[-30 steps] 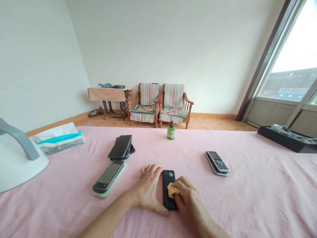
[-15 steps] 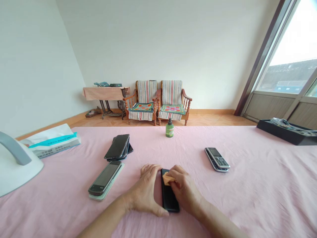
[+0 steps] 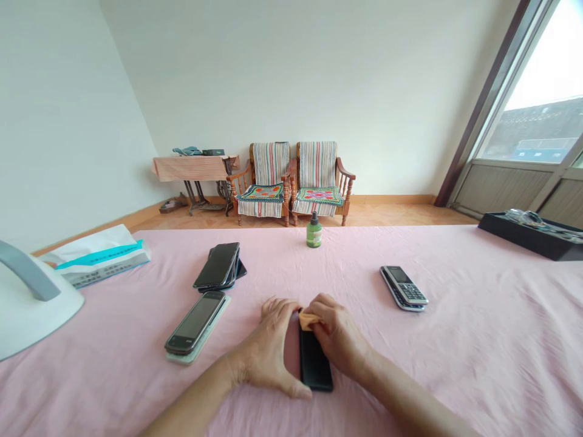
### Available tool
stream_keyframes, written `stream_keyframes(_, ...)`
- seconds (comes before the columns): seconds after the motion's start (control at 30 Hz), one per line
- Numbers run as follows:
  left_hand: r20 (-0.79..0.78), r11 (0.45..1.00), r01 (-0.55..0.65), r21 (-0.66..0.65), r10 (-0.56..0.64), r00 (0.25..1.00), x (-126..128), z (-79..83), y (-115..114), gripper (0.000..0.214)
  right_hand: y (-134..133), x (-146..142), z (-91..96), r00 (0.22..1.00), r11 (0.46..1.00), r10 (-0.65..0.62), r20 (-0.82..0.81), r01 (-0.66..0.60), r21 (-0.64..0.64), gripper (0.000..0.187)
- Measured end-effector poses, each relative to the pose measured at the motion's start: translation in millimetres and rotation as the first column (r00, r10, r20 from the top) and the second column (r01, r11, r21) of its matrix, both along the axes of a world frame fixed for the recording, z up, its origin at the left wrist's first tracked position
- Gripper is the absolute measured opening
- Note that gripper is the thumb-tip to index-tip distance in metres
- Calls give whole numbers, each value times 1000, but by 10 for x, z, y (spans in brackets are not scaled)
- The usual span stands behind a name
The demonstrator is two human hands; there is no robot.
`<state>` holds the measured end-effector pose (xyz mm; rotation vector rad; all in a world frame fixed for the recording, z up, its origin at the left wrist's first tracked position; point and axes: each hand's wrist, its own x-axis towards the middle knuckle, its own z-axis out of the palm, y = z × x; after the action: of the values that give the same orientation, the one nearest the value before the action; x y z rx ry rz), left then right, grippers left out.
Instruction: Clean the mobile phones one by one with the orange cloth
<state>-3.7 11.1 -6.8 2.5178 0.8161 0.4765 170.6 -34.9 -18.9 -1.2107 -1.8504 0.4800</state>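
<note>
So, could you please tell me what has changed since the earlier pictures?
The right hand slid the cloth away from the person, from the middle of the phone to its far end. Nothing was taken up or let go. The left hand, bottle and other phones stayed put.

Two wooden armchairs [image 3: 317, 170], side by side before a pale wall [image 3: 291, 73]. Left of the armchairs: a cloth-draped, dark-legged stand [image 3: 191, 169]. Beneath the armchairs: tan floor [image 3: 392, 212]; behind them, orange skirting [image 3: 387, 199]. Far right of the armchairs: a window [image 3: 531, 130], bright with daylight, above grey panelling [image 3: 498, 186].
</note>
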Motion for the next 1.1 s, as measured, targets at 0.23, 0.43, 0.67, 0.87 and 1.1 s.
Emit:
stream_keyframes(0.23,-8,1000,20,2,-20,1000,7,0,-6,90,-227,9,6,989,989,149,15,-149,-21,28)
stream_keyframes(0.43,-2,999,32,26,-32,999,1,-32,-9,90,-28,-24,-15,1000,1000,23,20,-23,0,26)
stream_keyframes(0.67,-1,999,41,24,-41,999,12,-40,-19,92,-135,-32,-36,999,999,42,28,-41,-12,26)
stream_keyframes(0.87,-15,999,28,18,-28,999,-36,-41,-21,93,-159,-9,-47,1000,1000,-9,13,9,-4,29)
stream_keyframes(1.1,5,1000,-14,-18,14,1000,-87,-22,14,100,-626,-18,-39,997,992,78,-2,-78,-97,30)
